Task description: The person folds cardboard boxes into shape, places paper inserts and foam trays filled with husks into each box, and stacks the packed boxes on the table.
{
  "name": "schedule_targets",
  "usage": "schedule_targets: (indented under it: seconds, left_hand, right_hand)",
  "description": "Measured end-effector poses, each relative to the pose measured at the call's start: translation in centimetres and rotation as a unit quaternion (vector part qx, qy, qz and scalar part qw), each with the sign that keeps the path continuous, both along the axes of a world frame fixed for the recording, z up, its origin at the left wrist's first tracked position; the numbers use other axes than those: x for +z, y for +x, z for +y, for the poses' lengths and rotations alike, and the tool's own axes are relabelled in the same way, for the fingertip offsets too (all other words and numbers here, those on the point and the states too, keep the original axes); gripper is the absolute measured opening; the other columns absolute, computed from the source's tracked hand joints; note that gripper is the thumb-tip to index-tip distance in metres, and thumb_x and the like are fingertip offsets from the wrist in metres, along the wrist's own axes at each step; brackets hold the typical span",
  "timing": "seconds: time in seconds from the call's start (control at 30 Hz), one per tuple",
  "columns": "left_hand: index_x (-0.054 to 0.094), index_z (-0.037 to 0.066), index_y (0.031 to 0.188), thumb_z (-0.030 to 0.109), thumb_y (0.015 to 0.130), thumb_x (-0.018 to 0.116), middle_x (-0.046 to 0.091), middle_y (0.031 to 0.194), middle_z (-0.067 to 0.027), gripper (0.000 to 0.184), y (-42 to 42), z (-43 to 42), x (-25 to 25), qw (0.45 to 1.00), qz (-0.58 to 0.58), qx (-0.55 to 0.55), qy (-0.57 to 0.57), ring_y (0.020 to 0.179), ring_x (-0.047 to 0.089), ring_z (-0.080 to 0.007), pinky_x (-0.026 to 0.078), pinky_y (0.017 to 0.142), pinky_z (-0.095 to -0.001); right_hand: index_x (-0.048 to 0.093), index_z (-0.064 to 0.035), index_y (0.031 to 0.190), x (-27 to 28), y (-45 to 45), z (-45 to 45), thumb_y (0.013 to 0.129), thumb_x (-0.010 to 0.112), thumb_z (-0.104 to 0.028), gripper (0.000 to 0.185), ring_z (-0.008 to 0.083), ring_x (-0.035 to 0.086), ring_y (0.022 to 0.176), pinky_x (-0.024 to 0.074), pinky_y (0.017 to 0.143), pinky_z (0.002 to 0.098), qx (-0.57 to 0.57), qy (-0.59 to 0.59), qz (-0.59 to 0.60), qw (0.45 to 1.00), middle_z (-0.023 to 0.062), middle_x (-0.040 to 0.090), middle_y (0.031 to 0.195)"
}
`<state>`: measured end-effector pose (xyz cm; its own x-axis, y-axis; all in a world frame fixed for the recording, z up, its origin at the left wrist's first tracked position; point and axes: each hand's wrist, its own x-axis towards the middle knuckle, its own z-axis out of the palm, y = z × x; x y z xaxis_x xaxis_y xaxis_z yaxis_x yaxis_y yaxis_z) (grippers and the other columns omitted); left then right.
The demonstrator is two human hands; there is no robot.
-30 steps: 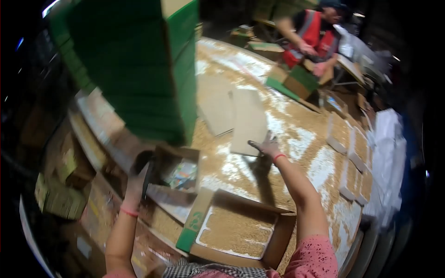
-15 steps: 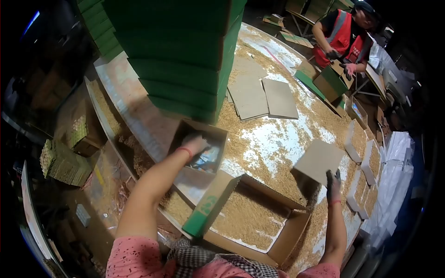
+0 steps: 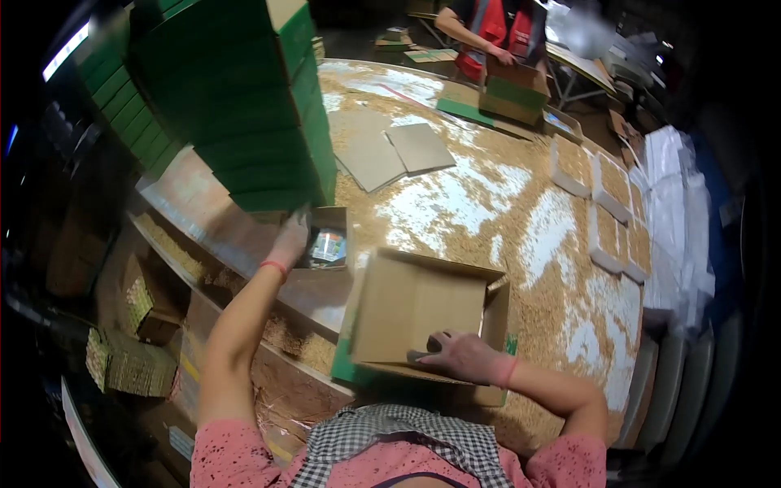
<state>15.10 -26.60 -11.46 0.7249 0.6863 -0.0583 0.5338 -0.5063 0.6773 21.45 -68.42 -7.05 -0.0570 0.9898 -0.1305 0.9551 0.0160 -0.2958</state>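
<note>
My left hand (image 3: 293, 241) is at the left part of a small cardboard box (image 3: 351, 236) that holds printed packets (image 3: 329, 246). Its fingers are partly hidden and blurred, so I cannot see whether they grip anything. In front of me stands an open, shallow cardboard box (image 3: 498, 313) with green outer sides. A flat cardboard sheet (image 3: 415, 305) covers most of its bottom. My right hand (image 3: 468, 358) reaches over the near wall, its dark-tipped fingers apart and resting against the sheet.
A tall stack of green boxes (image 3: 244, 114) rises behind the small box. Loose cardboard sheets (image 3: 419, 148) lie on the husk-strewn table (image 3: 439, 203). White trays of husk (image 3: 606, 236) sit at the right. Across the table, a person in a red vest (image 3: 496, 32) handles a box.
My right hand has brought the cardboard sheet from the right into the open box. My left hand has shifted from among the packets to the small box's left side. The view has turned.
</note>
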Motion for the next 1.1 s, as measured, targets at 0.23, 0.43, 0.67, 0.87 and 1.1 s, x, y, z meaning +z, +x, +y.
schedule_targets:
  seconds: [0.23, 0.43, 0.67, 0.87, 1.1]
  left_hand:
    - [0.05, 0.007, 0.126, 0.036, 0.078, 0.067, 0.049, 0.116, -0.014, 0.058, -1.0, -19.9, 7.7, 0.81, -0.071, -0.431, 0.392, 0.107, 0.047, -0.0304, 0.036, 0.096, -0.0451]
    - [0.049, 0.006, 0.127, 0.03, 0.09, 0.052, 0.047, 0.13, -0.0177, 0.044, -5.4, -17.0, 7.4, 0.854, -0.08, -0.465, 0.219, 0.121, 0.046, -0.0298, 0.033, 0.105, -0.0429]
    - [0.01, -0.003, 0.147, 0.052, 0.083, 0.061, 0.028, 0.146, -0.0269, 0.098, -7.7, -17.5, -4.8, 0.968, -0.011, -0.215, -0.125, 0.134, 0.035, -0.0345, 0.032, 0.107, -0.0381]
    - [0.003, 0.001, 0.147, 0.053, 0.075, 0.069, 0.04, 0.137, -0.0296, 0.111, -7.0, -17.3, -5.5, 0.98, 0.034, -0.194, -0.021, 0.104, 0.058, -0.0421, 0.047, 0.092, -0.0423]
    - [0.004, 0.003, 0.148, 0.049, 0.073, 0.073, 0.025, 0.147, -0.0275, 0.112, -5.4, -15.2, -5.6, 0.959, -0.102, -0.258, -0.053, 0.129, 0.039, -0.0391, 0.037, 0.105, -0.0394]
  right_hand:
    - [0.048, -0.0167, 0.133, 2.4, 2.2, -0.2, 0.09, 0.049, -0.034, 0.046, 0.0322, 0.059, 0.101, 0.0466, 0.087, 0.0427, 0.003, -0.164, 0.114, 0.98, 0.0146, 0.057, 0.118]
    - [0.051, -0.0102, 0.127, 4.9, 6.1, -7.9, 0.083, 0.057, -0.026, 0.047, 0.0356, 0.054, 0.111, 0.0413, 0.098, 0.0443, -0.177, 0.094, 0.048, 0.979, 0.0174, 0.054, 0.123]
    - [0.053, -0.0076, 0.123, -4.1, 0.5, 0.5, 0.083, 0.06, -0.027, 0.045, 0.0347, 0.039, 0.128, 0.0239, 0.112, 0.0492, -0.089, 0.137, -0.019, 0.986, 0.0178, 0.046, 0.133]
    - [0.034, -0.0056, 0.139, -8.1, 1.3, -5.3, 0.088, 0.057, -0.036, 0.064, 0.0334, 0.035, 0.127, 0.027, 0.108, 0.0425, -0.519, 0.331, 0.211, 0.76, 0.0194, 0.036, 0.137]
    - [0.046, -0.0065, 0.126, -5.0, -0.1, -1.2, 0.087, 0.067, -0.024, 0.048, 0.0185, 0.056, 0.097, 0.05, 0.078, 0.0313, -0.543, 0.246, 0.679, 0.428, 0.0069, 0.058, 0.107]
